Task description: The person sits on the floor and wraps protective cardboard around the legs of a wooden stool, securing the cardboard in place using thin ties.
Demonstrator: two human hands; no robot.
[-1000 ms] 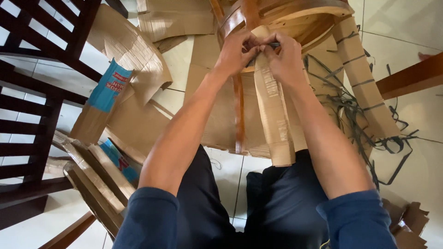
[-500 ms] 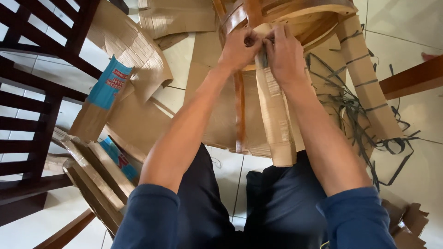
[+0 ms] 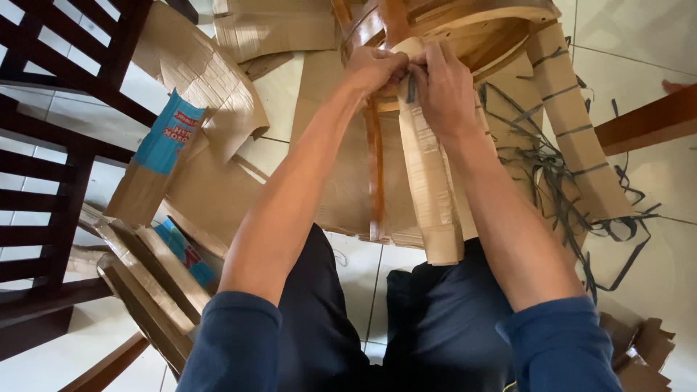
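Chair of varnished light-brown wood (image 3: 465, 29), upper centre of frame, lay tipped over flattened brown cardboard sheets (image 3: 341, 167), apparently for reach. Cardboard-wrapped chair leg (image 3: 428, 189), centre frame, ran its long axis from the seat down toward the viewer, free end nearest the lap. Loose dark plastic straps (image 3: 559, 181) trailed at right. Left hand (image 3: 374, 69) and right hand (image 3: 443, 87), together, were pinched on the wrapping's top, seemingly to peel it.

Chair leg (image 3: 428, 181): wrapped in tan cardboard sleeve, taped, hanging down toward viewer from upturned wooden chair (image 3: 465, 29). Sleeve's top end gripped at the seat frame; lower end open, ragged.
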